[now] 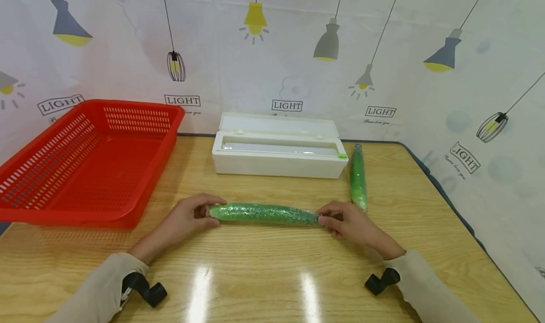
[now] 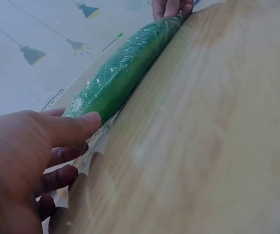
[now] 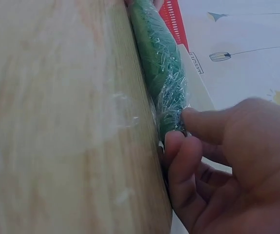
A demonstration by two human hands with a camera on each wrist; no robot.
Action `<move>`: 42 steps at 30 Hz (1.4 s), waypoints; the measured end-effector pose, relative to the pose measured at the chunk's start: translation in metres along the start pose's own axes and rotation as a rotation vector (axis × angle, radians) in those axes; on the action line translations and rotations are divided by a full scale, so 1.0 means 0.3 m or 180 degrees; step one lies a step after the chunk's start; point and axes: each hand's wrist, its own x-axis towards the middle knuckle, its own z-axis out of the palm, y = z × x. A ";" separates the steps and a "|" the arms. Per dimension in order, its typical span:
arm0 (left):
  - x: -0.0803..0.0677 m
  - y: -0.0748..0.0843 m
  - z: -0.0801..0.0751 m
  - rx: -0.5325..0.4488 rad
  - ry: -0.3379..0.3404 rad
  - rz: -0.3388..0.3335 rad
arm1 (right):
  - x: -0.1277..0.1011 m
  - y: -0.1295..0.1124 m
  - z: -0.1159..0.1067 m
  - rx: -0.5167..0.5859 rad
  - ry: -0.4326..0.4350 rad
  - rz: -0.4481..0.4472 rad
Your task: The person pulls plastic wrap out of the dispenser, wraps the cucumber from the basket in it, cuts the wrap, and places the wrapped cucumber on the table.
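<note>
Both hands, left hand [image 1: 184, 217] and right hand [image 1: 351, 224], pinch wrapped cucumber [image 1: 264, 213] ends.

wooden table [image 1: 264, 266]: basket [image 1: 85, 162], dispenser [image 1: 276, 148], two wrapped cucumbers [image 1: 264, 213]

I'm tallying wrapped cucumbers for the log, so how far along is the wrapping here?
One wrapped cucumber already lies beside the film dispenser box. A second cucumber is covered in film, with the left hand and right hand pinching its ends. The red basket holds nothing yet.
</note>
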 end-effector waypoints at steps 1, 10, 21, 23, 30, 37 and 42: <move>0.000 -0.001 0.000 0.0008 0.0011 -0.0015 | -0.001 -0.001 0.000 -0.0002 -0.0013 -0.0051; 0.002 -0.006 -0.004 0.0132 0.0041 0.0019 | 0.002 -0.004 0.008 -0.0351 0.0149 -0.0260; 0.005 -0.010 -0.007 0.0104 -0.0030 0.0116 | 0.001 -0.006 0.008 -0.0138 0.0274 0.0095; 0.006 -0.011 -0.008 0.0117 -0.0044 0.0154 | 0.001 -0.006 0.005 -0.0182 0.0279 0.0062; 0.003 -0.010 -0.011 0.0106 -0.0152 0.0122 | -0.002 -0.017 0.000 -0.0274 0.0208 -0.0012; 0.002 -0.003 -0.013 0.0154 -0.0194 0.0170 | -0.001 -0.019 -0.001 -0.0320 0.0129 -0.0052; -0.001 -0.005 -0.012 0.0070 -0.0204 0.0264 | -0.001 -0.021 -0.001 -0.0265 0.0134 -0.0099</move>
